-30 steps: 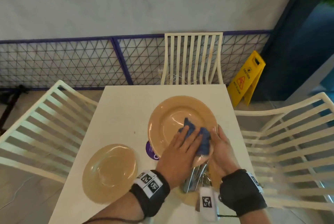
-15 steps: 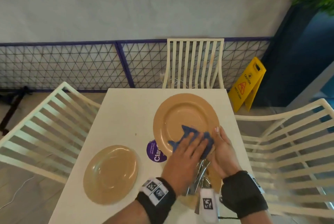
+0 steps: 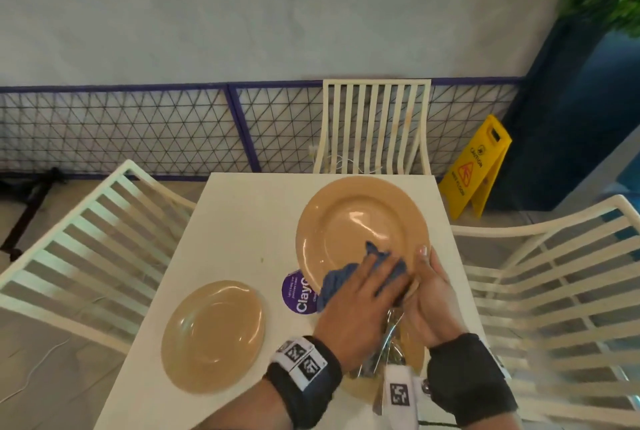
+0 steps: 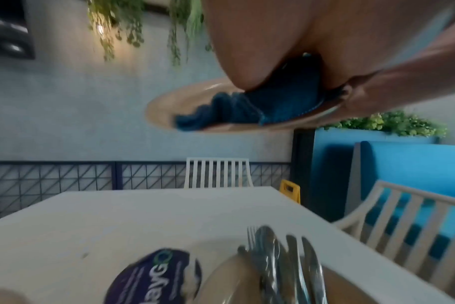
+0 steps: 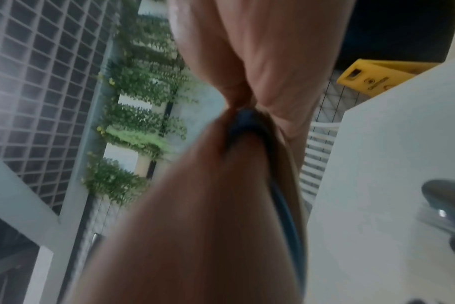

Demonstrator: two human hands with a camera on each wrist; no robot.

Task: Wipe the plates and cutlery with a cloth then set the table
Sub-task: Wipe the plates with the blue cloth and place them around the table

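Observation:
My right hand (image 3: 431, 291) grips the near right rim of a tan plate (image 3: 356, 221), thumb on top, and holds it tilted above the table. My left hand (image 3: 367, 291) lies with straight fingers on a blue cloth (image 3: 332, 285) and presses it onto the plate's near rim. In the left wrist view the cloth (image 4: 247, 109) is bunched on the plate (image 4: 166, 107) under the hand. A second tan plate (image 3: 213, 334) lies flat at the table's near left. Beneath my hands a third plate (image 4: 221, 283) carries several pieces of cutlery (image 4: 281, 261). The right wrist view is blurred.
The white table (image 3: 242, 221) has a purple round sticker (image 3: 298, 292) near its middle. White slatted chairs stand at the left (image 3: 86, 249), the far side (image 3: 375, 124) and the right (image 3: 554, 291). A yellow caution sign (image 3: 476, 166) stands on the floor at the far right, by a mesh fence (image 3: 138, 131).
My left hand has slid the cloth from the plate's middle toward its near left rim. The right hand keeps its grip on the rim.

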